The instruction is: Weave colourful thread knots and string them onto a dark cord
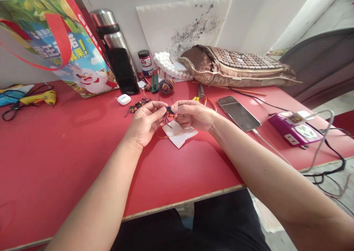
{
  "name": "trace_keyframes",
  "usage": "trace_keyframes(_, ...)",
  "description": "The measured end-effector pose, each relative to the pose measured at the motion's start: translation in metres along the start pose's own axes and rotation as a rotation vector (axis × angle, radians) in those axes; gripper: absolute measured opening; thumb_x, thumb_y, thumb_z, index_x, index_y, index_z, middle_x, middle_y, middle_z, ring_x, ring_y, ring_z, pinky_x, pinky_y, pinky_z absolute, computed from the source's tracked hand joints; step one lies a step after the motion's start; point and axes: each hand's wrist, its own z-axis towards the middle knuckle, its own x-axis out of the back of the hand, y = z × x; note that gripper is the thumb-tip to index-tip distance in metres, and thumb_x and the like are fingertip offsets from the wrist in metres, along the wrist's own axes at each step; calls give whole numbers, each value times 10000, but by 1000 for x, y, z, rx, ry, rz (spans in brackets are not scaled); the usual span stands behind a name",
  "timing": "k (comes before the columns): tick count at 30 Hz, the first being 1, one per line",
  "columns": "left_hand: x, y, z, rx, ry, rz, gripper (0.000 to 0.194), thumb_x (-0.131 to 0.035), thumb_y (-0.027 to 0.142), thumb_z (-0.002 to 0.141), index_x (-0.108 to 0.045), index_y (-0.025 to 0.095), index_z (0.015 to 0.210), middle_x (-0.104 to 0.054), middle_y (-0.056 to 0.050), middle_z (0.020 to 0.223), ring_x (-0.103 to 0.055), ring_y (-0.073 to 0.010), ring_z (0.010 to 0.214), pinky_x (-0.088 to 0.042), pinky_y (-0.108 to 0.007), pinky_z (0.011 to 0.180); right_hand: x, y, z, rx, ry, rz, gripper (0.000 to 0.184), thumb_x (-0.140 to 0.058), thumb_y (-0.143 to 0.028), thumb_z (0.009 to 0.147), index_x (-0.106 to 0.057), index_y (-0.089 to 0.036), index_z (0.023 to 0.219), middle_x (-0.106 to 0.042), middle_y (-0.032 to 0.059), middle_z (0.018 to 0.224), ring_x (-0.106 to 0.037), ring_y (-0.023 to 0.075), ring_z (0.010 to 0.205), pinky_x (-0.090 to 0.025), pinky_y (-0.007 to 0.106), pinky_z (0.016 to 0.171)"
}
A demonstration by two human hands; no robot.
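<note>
Both my hands meet over the middle of the red table (pixel 83 147). My left hand (pixel 145 120) and my right hand (pixel 192 114) each pinch a small knotted piece of multicoloured yarn (pixel 169 112) between their fingertips. Thin dark and orange threads hang from it onto a white paper square (pixel 181 134) lying just below. A short braided length of the same yarn (pixel 138 104) lies behind my left hand. A ball of multicoloured yarn (pixel 166 86) sits further back.
A phone (pixel 238 113) with a cable and a purple power strip (pixel 295 129) lie to the right. Pliers (pixel 203 96), a white earbud case (pixel 124 99), a standing black phone (pixel 123 71), a steel flask (pixel 109 27), a printed bag (pixel 55 40), a yellow glue gun (pixel 41 97) and a brown cushion (pixel 238 64) line the back.
</note>
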Motion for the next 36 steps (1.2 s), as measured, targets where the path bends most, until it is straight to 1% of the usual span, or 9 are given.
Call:
trace_keyframes(6,-1,0,0,38,-22,-8,441,-1025,396,626,-817,112,891,-699,-24,740,-554,-74,582,-487,-201,535,0,0,0,55,38,34,314,-901,-192,605,-626,-167,753,-474,-93,548,-343,37,480,-207,186,452)
trace_keyframes(10,0,-1,1,43,-12,23,371,-1037,199,548,-803,121,825,-710,-15,723,-588,-83,590,-501,-209,558,0,-3,0,65,55,44,281,-867,-161,620,-625,-173,763,-500,-87,572,-373,43,502,-245,189,477)
trace_keyframes(12,0,-2,1,31,9,23,340,-1021,161,543,-799,128,799,-727,-18,733,-594,-83,578,-496,-209,552,1,-3,0,65,50,40,273,-862,-164,634,-622,-177,763,-504,-85,577,-381,47,506,-243,193,481)
trace_keyframes(19,0,0,1,56,14,32,291,-988,154,534,-781,110,734,-688,-14,644,-576,-87,541,-483,-211,535,1,-2,0,71,27,37,263,-847,-139,635,-660,-164,819,-495,-94,571,-351,39,483,-201,200,467)
trace_keyframes(23,-2,1,0,66,10,14,307,-991,163,536,-772,102,742,-672,-15,623,-570,-92,535,-472,-212,512,1,-1,1,64,38,50,281,-880,-177,644,-637,-161,783,-485,-92,566,-353,36,486,-192,199,466)
trace_keyframes(27,-3,1,-1,81,21,1,284,-973,188,599,-753,103,758,-666,-15,631,-579,-100,549,-473,-210,495,2,1,3,53,61,29,326,-924,-197,626,-633,-158,769,-492,-92,560,-345,32,483,-193,202,467)
trace_keyframes(30,-2,0,0,106,82,6,210,-915,108,653,-721,108,733,-655,-5,621,-559,-81,524,-467,-193,490,4,1,3,45,56,28,329,-939,-223,632,-655,-148,779,-505,-85,556,-350,34,486,-198,204,470)
trace_keyframes(33,-3,0,1,155,134,-20,184,-868,74,689,-723,117,795,-679,-8,655,-590,-90,535,-486,-194,498,4,-1,2,57,53,36,353,-954,-252,632,-633,-146,730,-550,-59,582,-353,32,493,-205,208,476)
trace_keyframes(36,-5,0,-1,174,90,-15,228,-898,153,709,-730,117,858,-723,-36,733,-616,-102,557,-469,-194,475,4,-3,2,78,71,26,368,-964,-259,626,-623,-143,702,-583,-37,614,-342,26,495,-196,213,478)
